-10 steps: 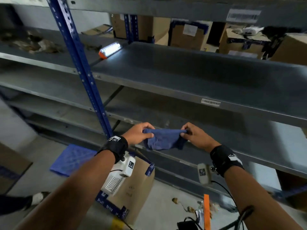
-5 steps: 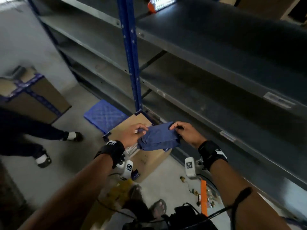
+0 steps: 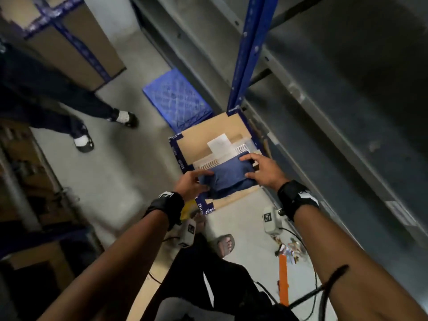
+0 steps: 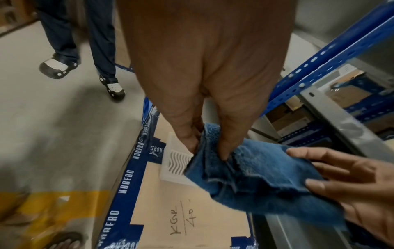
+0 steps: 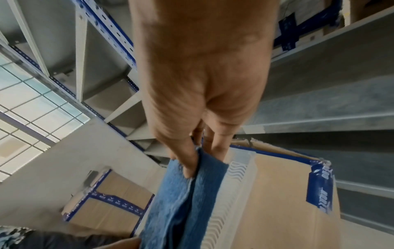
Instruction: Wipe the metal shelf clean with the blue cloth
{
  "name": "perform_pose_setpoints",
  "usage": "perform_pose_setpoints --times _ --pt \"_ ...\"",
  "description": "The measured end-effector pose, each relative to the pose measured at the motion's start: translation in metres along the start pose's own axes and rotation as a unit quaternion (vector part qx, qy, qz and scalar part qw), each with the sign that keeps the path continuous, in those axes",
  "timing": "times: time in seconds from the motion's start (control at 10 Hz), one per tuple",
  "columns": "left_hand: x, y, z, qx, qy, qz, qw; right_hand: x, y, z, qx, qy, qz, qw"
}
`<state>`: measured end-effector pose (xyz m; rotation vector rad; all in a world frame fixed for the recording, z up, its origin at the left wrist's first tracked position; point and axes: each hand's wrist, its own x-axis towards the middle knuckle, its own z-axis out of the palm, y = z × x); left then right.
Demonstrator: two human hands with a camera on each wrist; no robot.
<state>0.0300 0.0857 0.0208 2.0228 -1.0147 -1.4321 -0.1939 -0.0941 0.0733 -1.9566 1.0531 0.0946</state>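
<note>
The blue cloth [image 3: 228,178], folded, is held between both hands over a white slotted tray [image 3: 228,154] atop a taped cardboard box [image 3: 208,135] on the floor beside the metal shelf [image 3: 347,112]. The left hand [image 3: 191,185] pinches one end; the right hand [image 3: 266,171] clamps the other between thumb and fingers. This looks like putting the cloth away or refolding it; next, either lower and release it, or carry it back to the shelf.
</note>
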Motion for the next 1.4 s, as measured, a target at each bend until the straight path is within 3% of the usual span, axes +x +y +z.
perform_pose_setpoints --times 0.2,0.4,0.8,1.2,1.4 --pt "0.034 -0.007 0.013 0.019 0.104 -0.049 0.993 0.063 0.018 0.033 -0.079 0.068 0.015 0.994" --pt "0.073 -0.014 0.029 0.055 0.136 -0.036 0.988 0.099 0.049 0.052 -0.109 0.077 0.024 0.991" --pt "0.120 -0.025 0.049 0.177 0.147 -0.016 0.973 0.138 0.084 0.080 -0.227 0.002 0.033 0.973" --pt "0.142 -0.026 0.051 0.257 0.080 -0.011 0.963 0.150 0.077 0.099 -0.249 -0.023 0.146 0.957" --pt "0.122 -0.004 0.035 0.294 0.072 -0.006 0.953 0.114 0.060 0.077 -0.194 0.014 0.070 0.978"
